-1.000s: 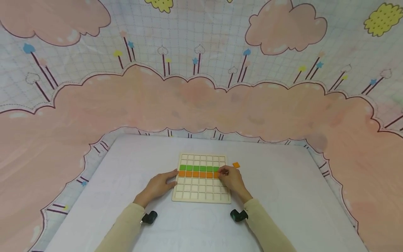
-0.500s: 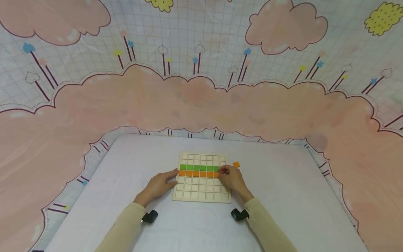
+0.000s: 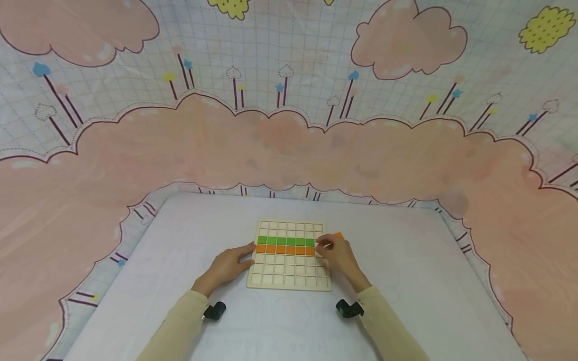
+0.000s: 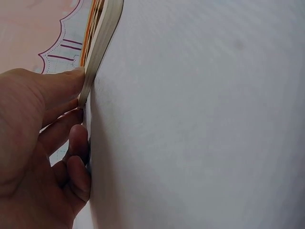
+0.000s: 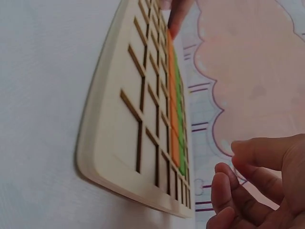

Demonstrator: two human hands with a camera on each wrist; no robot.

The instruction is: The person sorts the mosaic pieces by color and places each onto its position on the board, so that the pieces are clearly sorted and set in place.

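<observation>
A square wooden grid board (image 3: 289,281) lies on the table, with one row of green tiles (image 3: 286,241) and a row of orange tiles (image 3: 285,249) in its cells. My left hand (image 3: 228,263) rests at the board's left edge, its thumb and forefinger touching the side. Just past the right edge hovers my right hand (image 3: 337,254), fingers loosely bent and thumb near the forefinger. Nothing shows between those fingertips in the right wrist view. A loose orange tile (image 3: 338,234) lies behind the right hand, partly hidden by it.
The white tabletop (image 3: 180,225) extends around the board, and a patterned cloth (image 3: 289,150) with clouds hangs behind it. Black wrist cameras, one at the left (image 3: 214,311) and one at the right (image 3: 349,308), sit below the hands.
My right hand has drawn back slightly rightward from the end of the orange row, uncovering its last tile. It now partly covers the loose orange tile. The left hand stays put.
</observation>
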